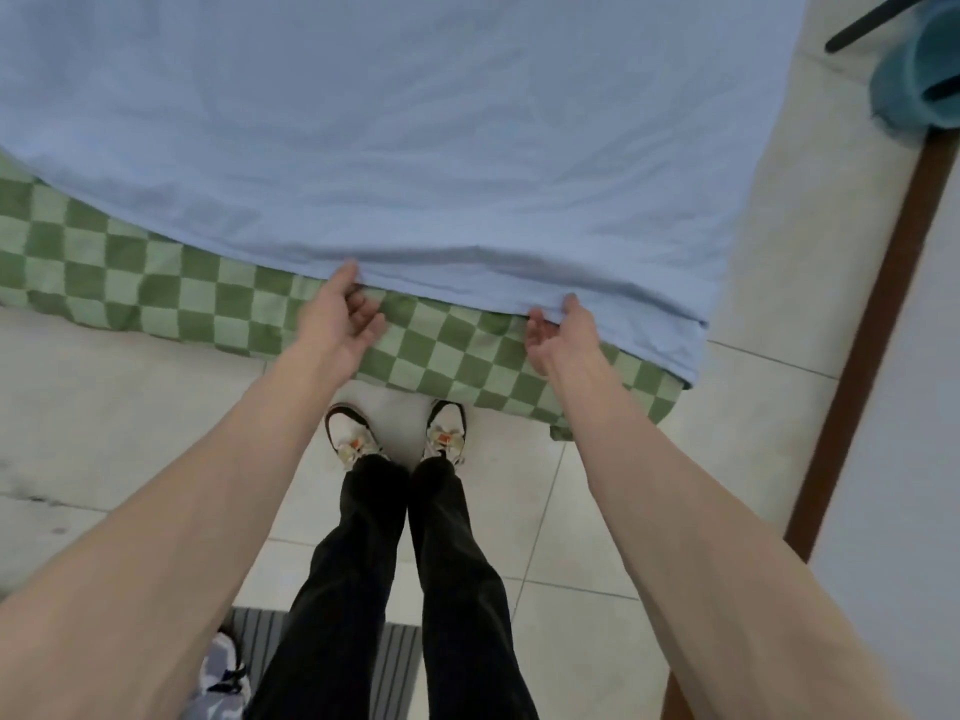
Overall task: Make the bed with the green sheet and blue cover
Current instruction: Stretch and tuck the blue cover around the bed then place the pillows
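Nearest, at the bottom edge, a striped mat (332, 662) lies on the tiled floor (571, 553), with a patterned grey-and-white item (221, 672) just left of it. The person stands on the tiles in black trousers (431, 563) and white shoes (358, 433), toes close to the hanging edge of the bed.

Both bare forearms reach forward to that edge. The left hand (345, 317) is palm up, thumb on top of the blue cover's (415, 137) near hem and fingers curled loosely beneath it, pinching the fabric. The right hand (558, 335) does the same further right, near the cover's corner: thumb over the hem, fingers bent under, holding the cloth.

The green sheet (208, 298), checked in light and dark squares, drapes over the bed's near side and shows below and left of the cover. The cover lies spread across the rest of the bed, stretching far and wide, lightly creased.

To the right, a brown strip (883, 314) runs along the floor beside a pale wall. At far right a teal object (919, 80) sits with a dark bar (872, 20) across it.
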`<act>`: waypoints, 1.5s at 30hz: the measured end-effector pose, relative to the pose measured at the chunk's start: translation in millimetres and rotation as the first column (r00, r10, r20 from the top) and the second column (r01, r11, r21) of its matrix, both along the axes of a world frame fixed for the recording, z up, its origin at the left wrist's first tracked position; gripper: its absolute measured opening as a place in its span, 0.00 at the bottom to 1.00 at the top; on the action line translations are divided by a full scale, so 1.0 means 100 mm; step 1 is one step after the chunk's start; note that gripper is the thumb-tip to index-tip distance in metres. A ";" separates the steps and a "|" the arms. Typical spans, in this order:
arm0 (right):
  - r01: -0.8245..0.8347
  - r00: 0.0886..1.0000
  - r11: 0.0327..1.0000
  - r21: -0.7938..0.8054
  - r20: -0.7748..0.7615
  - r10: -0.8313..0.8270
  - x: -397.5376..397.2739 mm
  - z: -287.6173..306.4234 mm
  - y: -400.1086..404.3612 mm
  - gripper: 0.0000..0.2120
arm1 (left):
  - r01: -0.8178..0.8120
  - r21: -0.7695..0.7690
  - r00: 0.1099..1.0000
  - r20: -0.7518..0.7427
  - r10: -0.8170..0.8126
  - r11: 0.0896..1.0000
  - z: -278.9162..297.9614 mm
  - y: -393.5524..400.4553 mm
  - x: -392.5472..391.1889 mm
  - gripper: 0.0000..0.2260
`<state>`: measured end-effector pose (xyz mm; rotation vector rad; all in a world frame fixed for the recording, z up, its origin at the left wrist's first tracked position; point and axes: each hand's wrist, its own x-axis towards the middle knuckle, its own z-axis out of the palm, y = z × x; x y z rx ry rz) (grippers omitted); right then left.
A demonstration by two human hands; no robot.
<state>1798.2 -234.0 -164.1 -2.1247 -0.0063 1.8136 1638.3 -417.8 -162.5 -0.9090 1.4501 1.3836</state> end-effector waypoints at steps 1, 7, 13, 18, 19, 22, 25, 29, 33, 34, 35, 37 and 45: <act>0.005 1.000 1.000 0.023 -0.013 -0.005 -0.01 -0.01 0.00 0.18 | -0.039 0.013 0.999 -0.003 0.039 0.999 0.00 0.02 -0.01 0.11; 0.021 1.000 0.999 0.043 -0.015 -0.020 0.36 -0.07 -0.38 0.07 | -0.075 0.011 0.996 -0.041 0.075 0.997 0.05 0.09 -0.11 0.13; -0.075 0.997 0.997 -0.022 0.013 0.076 0.92 -0.17 -0.80 0.08 | -0.015 -0.258 0.995 -0.104 -0.012 0.966 0.04 -0.33 0.45 0.03; -0.053 0.997 0.997 0.062 -0.059 0.057 1.17 -0.19 -0.63 0.12 | -0.118 -0.162 0.992 -0.073 0.107 0.980 0.02 -0.19 0.02 0.15; -0.010 0.998 0.996 0.087 -0.064 0.015 1.22 -0.19 -0.60 0.13 | -0.163 -0.155 0.985 -0.079 0.153 0.974 0.01 -0.19 -0.05 0.15; 0.106 0.993 0.983 0.149 -0.075 -0.096 1.33 -0.16 -0.44 0.14 | -0.235 -0.210 0.969 -0.130 0.211 0.949 -0.03 -0.25 -0.17 0.13; 0.194 0.981 0.965 0.179 -0.042 -0.189 1.47 -0.13 -0.30 0.08 | -0.244 -0.277 0.960 -0.203 0.192 0.929 -0.08 -0.46 -0.13 0.08; 0.150 0.980 0.984 0.091 0.118 -0.160 1.68 -0.09 -0.39 0.05 | -0.159 -0.239 0.981 -0.146 0.126 0.958 -0.04 -0.66 -0.01 0.10; 0.157 0.986 0.983 0.098 0.045 -0.162 1.58 -0.08 -0.39 0.10 | -0.064 -0.202 0.993 -0.109 0.043 0.977 -0.05 -0.75 -0.10 0.14; 0.142 0.989 0.986 0.093 0.020 -0.144 1.54 -0.10 -0.41 0.12 | -0.069 -0.176 0.993 -0.107 0.051 0.982 -0.05 -0.77 -0.16 0.15; 0.123 0.992 0.989 0.082 -0.005 -0.123 1.49 -0.12 -0.45 0.12 | -0.089 -0.143 0.991 -0.113 0.073 0.986 -0.05 -0.76 -0.23 0.16; 0.087 0.996 0.994 0.063 -0.033 -0.085 1.42 -0.18 -0.55 0.11 | -0.161 -0.129 0.977 -0.162 0.139 0.979 -0.06 -0.74 -0.39 0.18; 0.069 0.995 0.996 0.055 0.074 -0.073 1.53 -0.26 -0.75 0.04 | -0.180 -0.323 0.964 -0.244 0.101 0.929 -0.19 -1.03 -0.32 0.05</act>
